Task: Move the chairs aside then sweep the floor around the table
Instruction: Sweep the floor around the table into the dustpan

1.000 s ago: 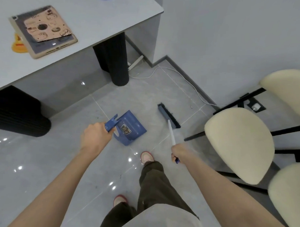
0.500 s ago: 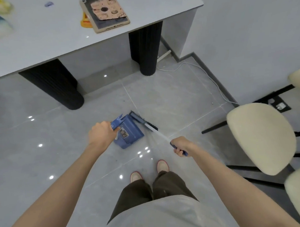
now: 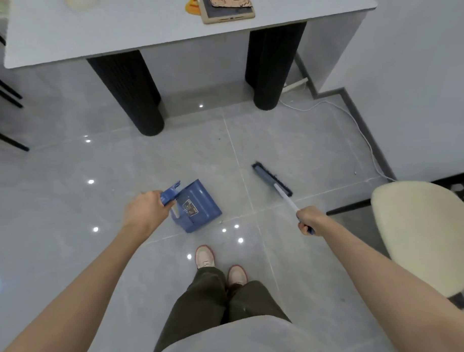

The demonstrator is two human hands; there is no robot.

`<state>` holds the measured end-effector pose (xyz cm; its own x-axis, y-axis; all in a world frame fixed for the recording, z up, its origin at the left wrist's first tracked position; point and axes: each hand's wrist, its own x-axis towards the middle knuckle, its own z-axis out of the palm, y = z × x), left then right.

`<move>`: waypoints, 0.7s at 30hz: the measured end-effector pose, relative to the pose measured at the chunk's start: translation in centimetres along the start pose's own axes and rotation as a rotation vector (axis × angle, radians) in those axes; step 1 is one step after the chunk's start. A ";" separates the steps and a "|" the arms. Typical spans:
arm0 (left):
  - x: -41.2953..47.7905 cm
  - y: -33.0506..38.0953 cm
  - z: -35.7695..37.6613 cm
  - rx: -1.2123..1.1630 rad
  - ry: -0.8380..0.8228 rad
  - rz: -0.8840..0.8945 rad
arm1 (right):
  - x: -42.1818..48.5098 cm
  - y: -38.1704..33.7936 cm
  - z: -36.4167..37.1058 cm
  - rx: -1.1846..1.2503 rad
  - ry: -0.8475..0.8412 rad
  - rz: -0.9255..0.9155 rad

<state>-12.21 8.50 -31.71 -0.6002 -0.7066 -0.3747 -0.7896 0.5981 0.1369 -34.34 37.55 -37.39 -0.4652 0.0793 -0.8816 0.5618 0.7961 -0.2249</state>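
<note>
Head view: left hand (image 3: 145, 211) grips blue dustpan (image 3: 197, 207) by its handle, low on floor nr table (image 3: 115, 29); right hand (image 3: 310, 220) clenched round broom (image 3: 271, 178) pole end, brush head nearby; both prob. light, stiff plastic, best held by handles.

You see everything through one wide-angle camera on your head, aimed forward and steeply down at the floor (image 3: 303, 136). The table (image 3: 115, 35) fills the top edge; your shoes (image 3: 205, 256) sit close below centre.
</note>
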 end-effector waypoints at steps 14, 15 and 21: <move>-6.3 -6.9 3.0 0.032 -0.031 -0.074 | -6.7 5.6 10.6 -0.209 -0.138 -0.029; -6.6 -7.7 3.1 0.025 -0.038 -0.078 | -7.2 5.8 11.6 -0.220 -0.146 -0.040; -8.2 -12.4 2.8 -0.021 -0.079 -0.072 | -10.3 7.1 18.2 -0.318 -0.178 -0.076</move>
<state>2.92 7.95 -32.94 -0.5304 -0.7149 -0.4556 -0.8334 0.5383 0.1255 -13.09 31.45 -37.47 -0.3556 -0.0707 -0.9320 0.2766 0.9445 -0.1772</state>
